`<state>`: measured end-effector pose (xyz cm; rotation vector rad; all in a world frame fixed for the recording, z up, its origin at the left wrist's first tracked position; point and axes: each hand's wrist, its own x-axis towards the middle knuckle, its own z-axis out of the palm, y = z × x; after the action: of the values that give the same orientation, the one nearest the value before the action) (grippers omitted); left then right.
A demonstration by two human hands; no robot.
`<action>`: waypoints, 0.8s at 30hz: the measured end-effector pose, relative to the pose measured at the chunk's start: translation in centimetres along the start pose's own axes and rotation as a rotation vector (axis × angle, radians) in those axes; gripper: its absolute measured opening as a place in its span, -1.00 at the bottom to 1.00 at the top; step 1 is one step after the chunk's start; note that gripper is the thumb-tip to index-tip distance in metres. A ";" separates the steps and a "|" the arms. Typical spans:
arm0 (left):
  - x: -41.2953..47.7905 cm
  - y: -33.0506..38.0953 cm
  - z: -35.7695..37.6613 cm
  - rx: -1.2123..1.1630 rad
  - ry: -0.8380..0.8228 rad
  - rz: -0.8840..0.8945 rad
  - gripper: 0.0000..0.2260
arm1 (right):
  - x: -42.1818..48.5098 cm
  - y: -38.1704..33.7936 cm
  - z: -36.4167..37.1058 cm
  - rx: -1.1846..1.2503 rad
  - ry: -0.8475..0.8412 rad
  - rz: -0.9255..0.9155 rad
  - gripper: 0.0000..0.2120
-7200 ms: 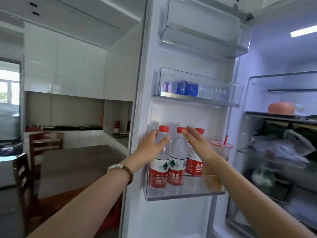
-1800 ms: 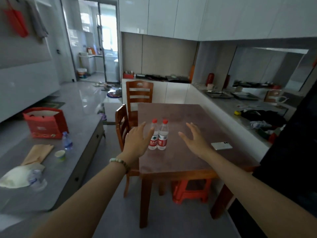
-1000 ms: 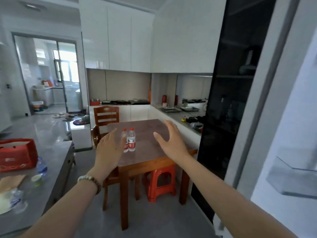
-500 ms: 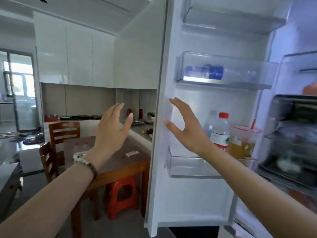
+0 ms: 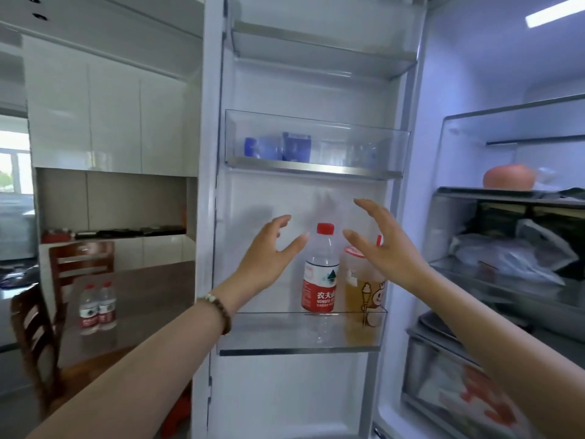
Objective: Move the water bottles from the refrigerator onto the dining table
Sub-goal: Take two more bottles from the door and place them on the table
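One water bottle [image 5: 319, 274] with a red cap and red label stands upright in the lower door shelf [image 5: 269, 337] of the open refrigerator. My left hand [image 5: 269, 248] hovers open just left of it, not touching. My right hand [image 5: 384, 245] is open on its right, in front of a drink cup. Two more water bottles [image 5: 96, 307] stand side by side on the brown dining table [image 5: 152, 299] at the left.
A sealed cup of amber drink [image 5: 364, 293] stands right beside the bottle. Blue items sit in the upper door bin [image 5: 313, 147]. Fridge shelves at the right hold bags and a round orange thing [image 5: 508, 177]. Wooden chairs [image 5: 34, 331] flank the table.
The view has swung from the table back to the refrigerator door. Both open hands have moved in to either side of the single bottle on the door shelf.
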<state>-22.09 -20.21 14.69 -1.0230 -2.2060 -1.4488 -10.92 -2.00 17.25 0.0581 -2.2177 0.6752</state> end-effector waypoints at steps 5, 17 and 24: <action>1.8 -1.1 3.4 -0.212 -0.125 -0.182 -0.39 | 1.3 2.0 -0.2 0.001 0.001 0.025 -0.44; 3.6 -3.2 7.1 -0.266 -0.273 -0.179 -0.60 | 3.3 4.1 0.2 0.019 -0.081 -0.081 -0.49; 3.4 -2.1 4.9 -0.234 -0.051 -0.079 -0.65 | 4.2 3.0 -2.0 0.056 0.015 -0.194 -0.58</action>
<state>-25.40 -15.03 13.19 -1.0661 -2.1715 -1.7674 -13.19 2.27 20.00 0.2916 -2.1450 0.6271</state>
